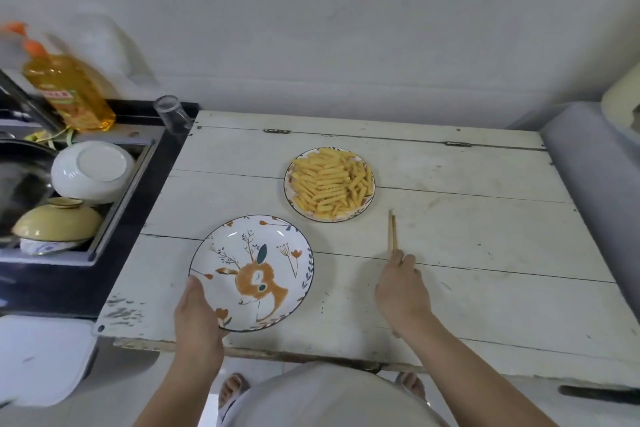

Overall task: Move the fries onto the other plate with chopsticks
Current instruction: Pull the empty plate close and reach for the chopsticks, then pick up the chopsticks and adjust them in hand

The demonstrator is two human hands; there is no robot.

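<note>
- Here, a worn white counter of painted wooden planks, scuffed and chipped along its near edge, carries two round ceramic plates.
- The far plate, with a thin dark rim, is heaped with the fries: short, straight, pale yellow sticks lying mostly side by side.
- The near plate is glossy white, shallow, dark-rimmed, painted with an orange deer, twigs and small flowers; no fries lie on it.
- The left hand grips the near plate at its front-left edge, thumb laid over the rim, fingers under it and out of view.
- The right hand rests on the counter right of the near plate, its fingers curled round a pair of slim, light wooden chopsticks whose tips point away towards the fries, stopping just short of the far plate.
- Left of the counter a dark sink holds an upturned white bowl and a domed, cream-yellow lid.
- Behind it stand a clear plastic bottle of amber oil and a clear glass tumbler.
- A grey roll lies along the counter's right edge.
</note>
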